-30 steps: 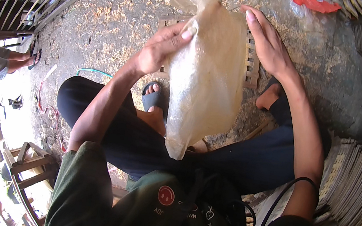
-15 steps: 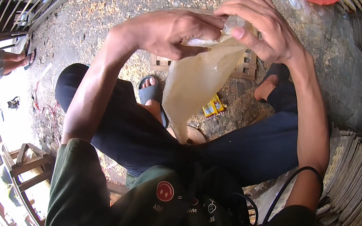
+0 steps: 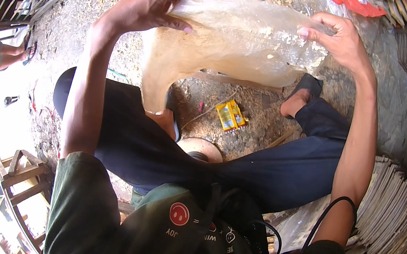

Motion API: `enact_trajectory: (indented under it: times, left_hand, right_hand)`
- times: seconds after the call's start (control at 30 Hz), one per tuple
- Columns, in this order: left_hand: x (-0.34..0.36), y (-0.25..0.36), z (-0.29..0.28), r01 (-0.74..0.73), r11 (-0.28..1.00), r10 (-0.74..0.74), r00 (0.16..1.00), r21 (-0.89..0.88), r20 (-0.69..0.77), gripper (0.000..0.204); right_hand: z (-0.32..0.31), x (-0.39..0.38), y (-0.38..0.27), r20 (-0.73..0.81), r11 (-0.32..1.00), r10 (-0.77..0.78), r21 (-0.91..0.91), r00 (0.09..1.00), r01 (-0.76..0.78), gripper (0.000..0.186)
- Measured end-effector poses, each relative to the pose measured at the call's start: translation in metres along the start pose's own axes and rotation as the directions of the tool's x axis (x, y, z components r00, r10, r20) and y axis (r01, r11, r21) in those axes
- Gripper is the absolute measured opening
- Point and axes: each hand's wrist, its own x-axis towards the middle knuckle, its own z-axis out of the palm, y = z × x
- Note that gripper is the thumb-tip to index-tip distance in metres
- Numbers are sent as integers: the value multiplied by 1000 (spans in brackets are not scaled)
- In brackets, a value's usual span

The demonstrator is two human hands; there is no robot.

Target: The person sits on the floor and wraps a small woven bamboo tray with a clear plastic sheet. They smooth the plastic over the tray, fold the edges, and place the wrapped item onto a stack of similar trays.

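A pale, translucent plastic sheet or bag (image 3: 233, 41) is stretched sideways in front of me, with crumb-like bits stuck to its right part. My left hand (image 3: 161, 6) grips its upper left corner, fingers bent round the edge. At the other end, my right hand (image 3: 337, 39) pinches the sheet between thumb and fingers. One loose flap droops from the left side toward my foot. Below the sheet, a yellow packet (image 3: 231, 115) lies on the ground between my legs, beside a round tan disc (image 3: 201, 149) with a dark centre.
Crumbs litter the rough floor (image 3: 92, 24). Stacked slatted racks (image 3: 395, 210) stand at right, and a wooden frame (image 3: 25, 178) at lower left. A red plastic piece (image 3: 356, 2) lies at the far right. Another person's legs (image 3: 9, 56) show at the left edge.
My hands have moved apart, the left one leftward and the right one rightward and down. The plastic, bunched and hanging before, is now spread wide between them.
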Motion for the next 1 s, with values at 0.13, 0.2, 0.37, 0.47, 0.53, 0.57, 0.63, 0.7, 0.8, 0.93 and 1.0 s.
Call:
enact_trajectory:
  times: [0.13, 0.2, 0.37, 0.47, 0.53, 0.57, 0.63, 0.7, 0.8, 0.93, 1.0]
  left_hand:
    - [-3, -9, 17, -91, 991, 89, 996, 102, 18, 56]
    - [6, 2, 27, -129, 991, 131, 986, -19, 100, 59]
    - [33, 40, 67, 75, 918, 27, 968, -391, 250, 57]
    - [37, 36, 86, 150, 743, 45, 961, -652, 272, 59]
    - [37, 32, 96, 217, 601, 55, 949, -769, 310, 56]
    - [36, 37, 95, 215, 539, 63, 954, -814, 293, 55]
    - [29, 46, 92, 207, 405, 74, 963, -891, 258, 54]
    - [20, 46, 90, 272, 287, 41, 954, -918, 296, 52]
    - [12, 40, 86, 331, 92, -32, 943, -939, 330, 50]
    - [2, 28, 98, 241, -283, -61, 962, -928, 268, 45]
    - [7, 29, 93, 229, -385, -5, 968, -894, 250, 42]
  right_hand:
    - [2, -3, -3, -12, 998, -6, 68, 1000, 7, 25]
    - [3, -3, -20, -1, 998, -6, 65, 1000, 6, 24]
    - [7, 6, -18, -36, 979, -201, -22, 979, 201, 27]
    - [6, 9, -17, -90, 961, -262, -120, 961, 251, 25]
    - [4, 11, -13, -85, 947, -280, -192, 956, 260, 24]
    - [4, 12, -10, -57, 941, -273, -226, 960, 254, 26]
    - [7, 9, -8, -85, 923, -257, -318, 963, 218, 35]
    - [27, 7, -22, -191, 891, -267, -423, 944, 166, 51]
    - [56, 5, -43, -468, 821, -552, -450, 690, 351, 44]
    - [111, -24, -78, -8, 857, -410, -347, 912, 382, 79]
    - [120, -19, -56, 30, 748, -259, -626, 966, 220, 90]
